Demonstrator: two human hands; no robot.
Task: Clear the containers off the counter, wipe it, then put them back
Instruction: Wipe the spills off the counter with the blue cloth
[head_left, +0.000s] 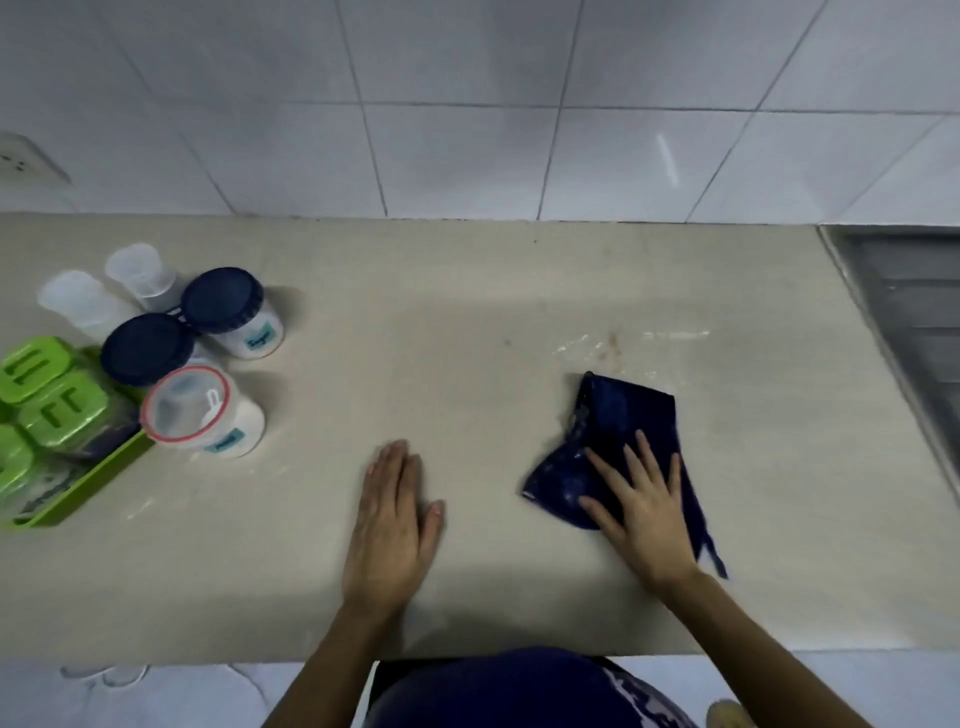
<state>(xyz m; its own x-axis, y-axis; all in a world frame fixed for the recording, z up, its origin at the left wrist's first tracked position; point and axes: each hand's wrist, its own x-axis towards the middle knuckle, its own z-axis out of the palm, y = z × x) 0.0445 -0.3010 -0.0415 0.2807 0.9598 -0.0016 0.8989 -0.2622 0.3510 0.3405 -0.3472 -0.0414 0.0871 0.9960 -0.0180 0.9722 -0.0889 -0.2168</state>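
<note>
Containers (156, 358) wait grouped far left, freeing the surface (467, 291); our flat right hand (641, 512) presses the dark blue cloth (618, 415), the open left hand (392, 512) holding nothing, bracing.

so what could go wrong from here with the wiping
1. The white smear and brown spots lie beyond the cloth under the right hand; short strokes could miss them.
2. The jars stand bunched at the left end, so a sweep that way could bump one, and the counter under them may stay unwiped.
3. The left hand rests flat on the counter and may leave marks.
</note>
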